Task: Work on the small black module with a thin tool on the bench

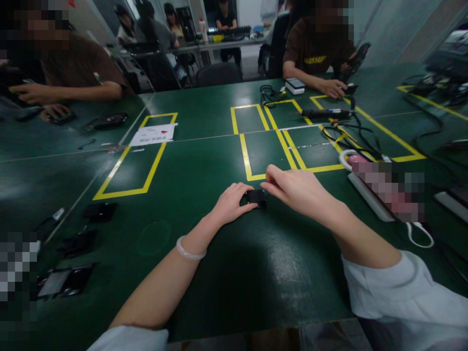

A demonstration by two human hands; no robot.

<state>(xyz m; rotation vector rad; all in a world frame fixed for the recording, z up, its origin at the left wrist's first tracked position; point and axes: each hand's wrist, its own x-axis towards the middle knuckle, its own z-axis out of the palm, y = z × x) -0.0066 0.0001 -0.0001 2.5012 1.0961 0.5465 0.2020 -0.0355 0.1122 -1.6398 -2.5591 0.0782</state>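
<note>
A small black rectangular device [257,198] lies on the green table, its finer details too small to make out. My left hand [234,203] grips its left side between thumb and fingers; a pale bangle [190,249] circles that wrist. Just above the device's right edge, my right hand [292,187] is curled with thumb and forefinger pinched together. Whatever may be between those fingertips is hidden or too small to name.
Several black parts [99,211] lie at the left. Yellow tape [120,195] outlines areas on the green table [204,170]. At right are a pink-topped phone-like object [365,168], a black pen-shaped tool [325,113] and cables. Co-workers sit across the table.
</note>
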